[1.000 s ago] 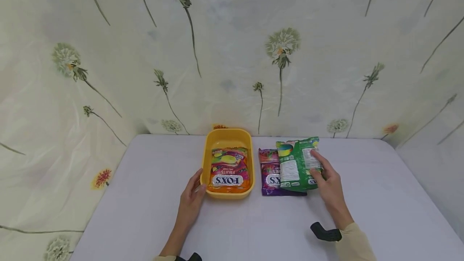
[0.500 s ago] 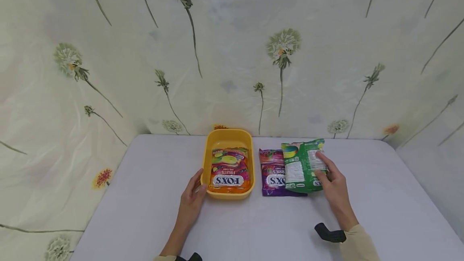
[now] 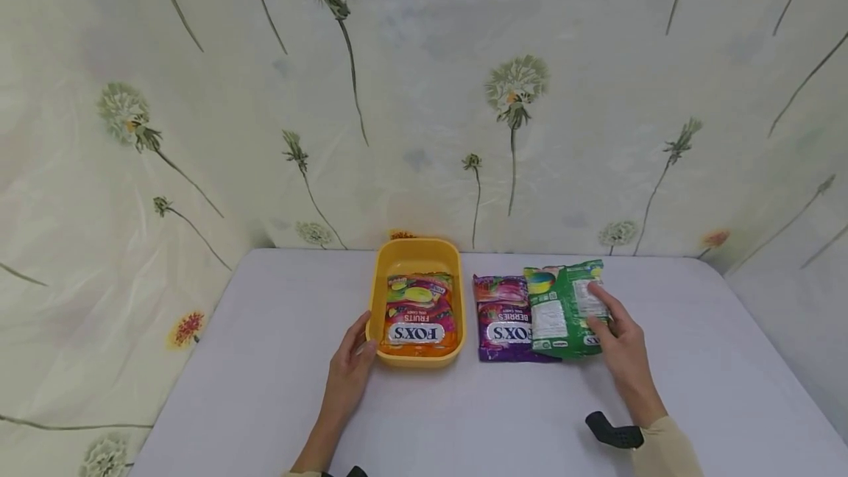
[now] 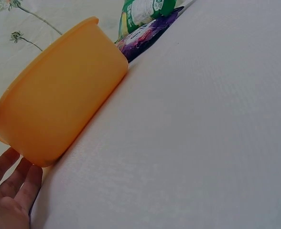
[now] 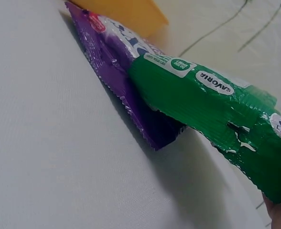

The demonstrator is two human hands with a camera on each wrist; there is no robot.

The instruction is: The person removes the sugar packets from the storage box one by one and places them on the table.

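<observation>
A yellow plastic tub (image 3: 417, 361) holds an orange-and-red Fox's Fruits candy bag (image 3: 417, 315). My left hand (image 3: 350, 366) grips the tub's near left corner, thumb at the front and fingers along the left side; the left wrist view shows fingertips (image 4: 30, 183) against its lower wall. My right hand (image 3: 623, 348) holds a green Fox's candy bag (image 3: 566, 315) by its right edge, back label up. This bag overlaps the right part of a purple Fox's Berries bag (image 3: 500, 319) lying on the table. In the right wrist view the green bag (image 5: 202, 100) tilts up over the purple bag (image 5: 116, 76).
The white table (image 3: 424, 418) ends at the back against a pale curtain (image 3: 424, 94) printed with dandelions. The tub stands close to that back edge, just left of the purple bag. Black straps (image 3: 612, 433) sit on the wrists.
My right hand has shifted the green bag to the right, uncovering more of the purple bag. My left hand and the tub have stayed in place.
</observation>
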